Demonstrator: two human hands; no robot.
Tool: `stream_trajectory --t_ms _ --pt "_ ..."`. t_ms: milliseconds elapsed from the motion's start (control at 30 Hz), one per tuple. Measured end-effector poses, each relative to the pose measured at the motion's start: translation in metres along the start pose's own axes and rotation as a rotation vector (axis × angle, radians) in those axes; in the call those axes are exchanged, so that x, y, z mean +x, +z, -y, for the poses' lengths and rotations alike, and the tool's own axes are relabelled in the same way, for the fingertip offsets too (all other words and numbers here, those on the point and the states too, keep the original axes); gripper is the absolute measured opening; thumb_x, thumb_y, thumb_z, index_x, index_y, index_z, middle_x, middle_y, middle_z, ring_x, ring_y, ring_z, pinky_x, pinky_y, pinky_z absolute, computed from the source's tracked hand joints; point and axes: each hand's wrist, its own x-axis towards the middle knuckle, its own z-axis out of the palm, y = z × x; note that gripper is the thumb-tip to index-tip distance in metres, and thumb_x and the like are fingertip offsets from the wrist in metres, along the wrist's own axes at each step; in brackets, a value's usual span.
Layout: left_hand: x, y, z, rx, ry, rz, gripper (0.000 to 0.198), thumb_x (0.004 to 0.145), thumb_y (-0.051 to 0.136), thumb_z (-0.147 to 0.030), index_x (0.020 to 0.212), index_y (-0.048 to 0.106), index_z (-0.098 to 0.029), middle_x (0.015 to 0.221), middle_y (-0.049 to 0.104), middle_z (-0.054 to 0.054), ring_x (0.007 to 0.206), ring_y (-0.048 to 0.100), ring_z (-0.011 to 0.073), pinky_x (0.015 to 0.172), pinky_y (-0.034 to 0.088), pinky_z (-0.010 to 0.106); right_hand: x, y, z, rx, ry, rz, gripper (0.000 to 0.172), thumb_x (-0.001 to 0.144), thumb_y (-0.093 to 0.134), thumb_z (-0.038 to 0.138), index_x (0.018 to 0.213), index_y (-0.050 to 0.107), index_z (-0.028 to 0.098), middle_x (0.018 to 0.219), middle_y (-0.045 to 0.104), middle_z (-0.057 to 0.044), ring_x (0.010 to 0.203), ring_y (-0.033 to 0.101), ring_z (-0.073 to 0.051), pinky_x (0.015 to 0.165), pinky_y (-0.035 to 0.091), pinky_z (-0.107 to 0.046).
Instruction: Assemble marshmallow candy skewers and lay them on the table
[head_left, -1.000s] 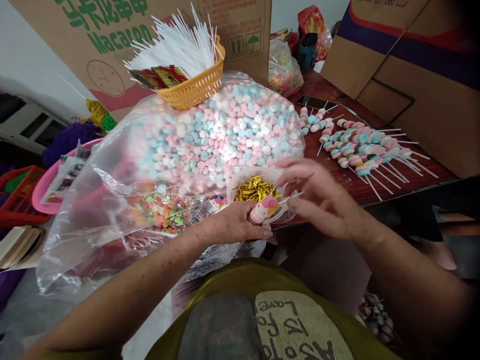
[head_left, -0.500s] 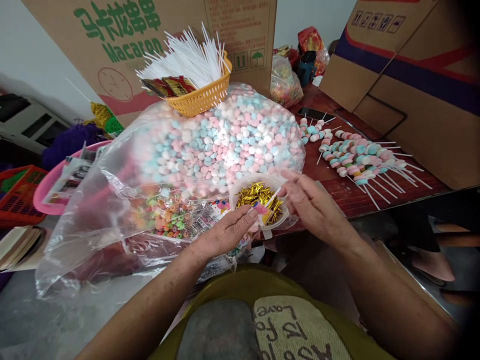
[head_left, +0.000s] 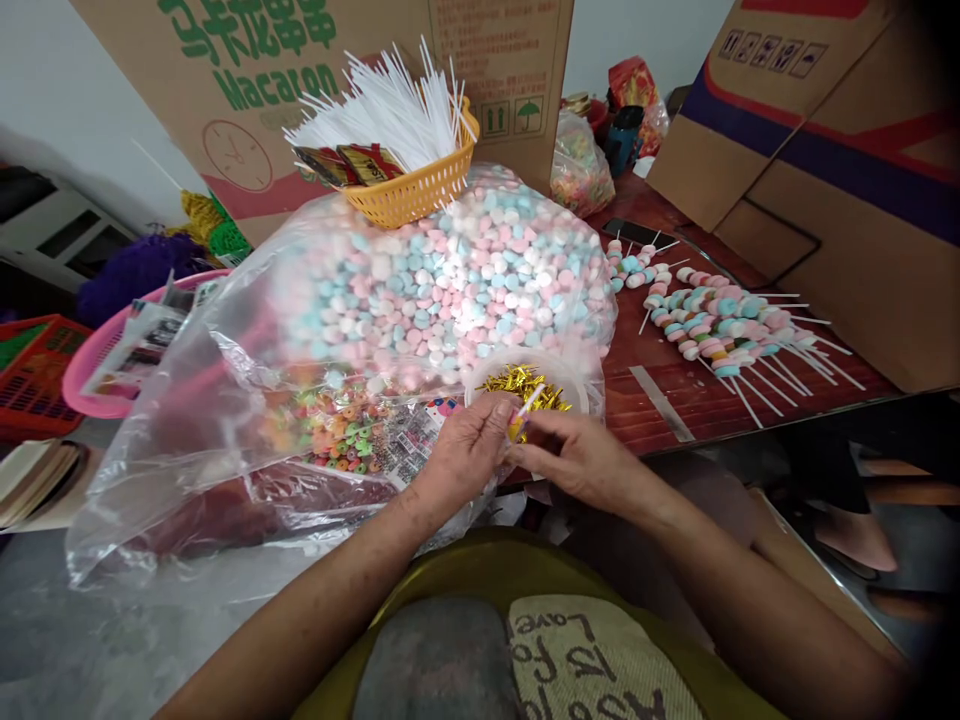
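Note:
My left hand [head_left: 472,445] is closed round a wrapped candy skewer, with a white stick [head_left: 531,402] and a bit of colourful printed wrapper showing at the fingertips. Beside it, my right hand [head_left: 581,458] has thumb and fingers curled in against the wrapper. What those fingers pinch is hidden. Just beyond both hands stands a white plastic bowl [head_left: 576,372] of gold twist ties [head_left: 517,380]. Behind it lies a big clear bag of pink, blue and white marshmallows [head_left: 465,280]. Colourful ring candies [head_left: 349,435] show through plastic left of my hands.
Finished-looking marshmallow skewers [head_left: 720,320] lie piled on the red table [head_left: 630,395], near a phone [head_left: 634,233]. A yellow basket [head_left: 420,200] of white sticks rests on the marshmallow bag. Cardboard boxes [head_left: 810,200] stand behind and right. A pink basin [head_left: 82,385] is at left.
My right hand has come down and left, from beside the stick's upper end to the wrapper at my left hand. The view has shifted slightly, and a pale strip on the table is uncovered.

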Motion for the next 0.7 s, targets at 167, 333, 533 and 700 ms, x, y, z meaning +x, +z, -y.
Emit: stream_trajectory --t_ms 167,333,533,700 --pt "-0.006 -0.010 -0.001 -0.115 -0.099 0.103 0.053 0.089 0.044 -0.051 0.130 0.048 -0.018 0.067 0.060 0.000 0.057 0.054 0.0137 0.058 0.045 0.025 0.002 0.021 0.003 0.257 0.020 -0.024 0.025 0.088 0.046 0.034 0.069 0.050 0.018 0.062 0.055 0.002 0.054 0.050 -0.009 0.051 0.040 -0.021" --pt "-0.014 -0.030 -0.005 0.050 -0.046 0.345 0.034 0.090 0.044 -0.045 0.081 0.060 -0.016 0.075 0.058 0.002 0.072 0.053 0.0144 0.070 0.044 0.024 0.004 0.022 0.006 0.359 0.155 -0.049 0.019 0.085 0.051 0.036 0.079 0.051 0.019 0.059 0.055 0.004 0.044 0.049 -0.008 0.042 0.040 -0.020" --pt "-0.014 -0.031 -0.020 0.269 0.125 0.352 0.030 0.095 0.036 -0.037 0.104 0.056 -0.017 0.100 0.061 0.005 0.090 0.055 0.0168 0.081 0.043 0.026 0.006 0.026 0.009 0.347 0.109 -0.016 0.020 0.086 0.050 0.037 0.080 0.054 0.019 0.060 0.054 0.004 0.048 0.051 -0.009 0.044 0.043 -0.021" --pt "-0.009 -0.034 -0.020 0.420 0.157 0.384 0.034 0.097 0.029 -0.037 0.095 0.056 -0.017 0.092 0.062 0.005 0.084 0.056 0.0169 0.079 0.043 0.028 0.001 0.030 0.008 0.083 -0.030 -0.100 0.024 0.090 0.043 0.032 0.075 0.055 0.018 0.061 0.056 0.001 0.054 0.051 -0.010 0.051 0.042 -0.022"
